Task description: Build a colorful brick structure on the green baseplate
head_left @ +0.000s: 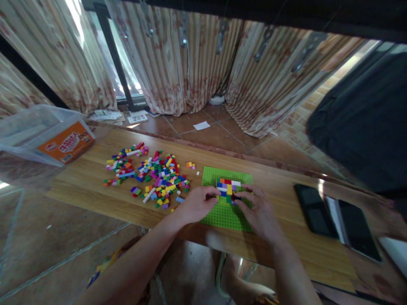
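Two hands (201, 204) (259, 212) — one baseplate (222, 219)

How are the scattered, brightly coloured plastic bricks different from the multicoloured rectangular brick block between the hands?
The scattered bricks lie loose and messy, but the brick block is packed tightly together. The scattered bricks spread wide over the brown wooden table; the brick block is much smaller, over a green studded baseplate. Both mix many bright colours.
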The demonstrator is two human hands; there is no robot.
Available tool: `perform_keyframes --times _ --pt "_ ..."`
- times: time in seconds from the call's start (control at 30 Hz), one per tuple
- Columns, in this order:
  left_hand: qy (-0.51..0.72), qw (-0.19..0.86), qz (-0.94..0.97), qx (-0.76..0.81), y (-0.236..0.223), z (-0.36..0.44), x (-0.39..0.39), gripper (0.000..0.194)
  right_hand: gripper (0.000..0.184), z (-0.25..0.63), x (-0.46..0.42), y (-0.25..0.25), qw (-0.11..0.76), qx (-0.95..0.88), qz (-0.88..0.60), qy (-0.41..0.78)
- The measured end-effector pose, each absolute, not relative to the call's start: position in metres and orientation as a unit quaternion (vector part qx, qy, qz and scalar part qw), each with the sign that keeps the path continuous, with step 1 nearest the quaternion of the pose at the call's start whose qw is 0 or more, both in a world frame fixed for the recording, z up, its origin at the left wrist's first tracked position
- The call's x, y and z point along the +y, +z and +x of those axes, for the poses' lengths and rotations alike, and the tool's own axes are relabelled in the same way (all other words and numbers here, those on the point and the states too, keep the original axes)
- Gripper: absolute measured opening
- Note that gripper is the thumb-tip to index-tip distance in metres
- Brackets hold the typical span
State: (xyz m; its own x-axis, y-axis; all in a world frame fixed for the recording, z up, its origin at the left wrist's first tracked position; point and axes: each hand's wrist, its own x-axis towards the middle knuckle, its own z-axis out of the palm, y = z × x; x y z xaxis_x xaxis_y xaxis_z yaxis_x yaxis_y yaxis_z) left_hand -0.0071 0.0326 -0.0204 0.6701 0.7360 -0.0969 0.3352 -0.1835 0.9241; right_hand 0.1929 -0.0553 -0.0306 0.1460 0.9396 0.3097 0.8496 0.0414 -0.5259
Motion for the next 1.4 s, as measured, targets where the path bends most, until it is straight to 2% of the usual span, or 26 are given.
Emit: perform_keyframes --times 0.33,0.57,1.13,1.4 --pt "0.183 0.512 0.76 0.357 -0.019 -0.008 0.033 0.026 0.025 0.188 -0.052 -0.029 0.322 -0.653 -0.686 0.005" --pt "0.179 0.497 0.771 0.355 -0.017 -0.007 0.032 0.026 0.024 0.17 -0.048 -0.03 0.373 -0.567 -0.732 -0.055" --pt "0.186 0.486 0.779 0.351 -0.017 -0.009 0.031 0.029 0.025 0.151 -0.045 -0.04 0.364 -0.513 -0.767 -0.126" --pt "0.191 0.496 0.772 0.349 -0.014 -0.009 0.031 0.03 0.027 0.15 -0.047 -0.041 0.347 -0.524 -0.77 -0.108"
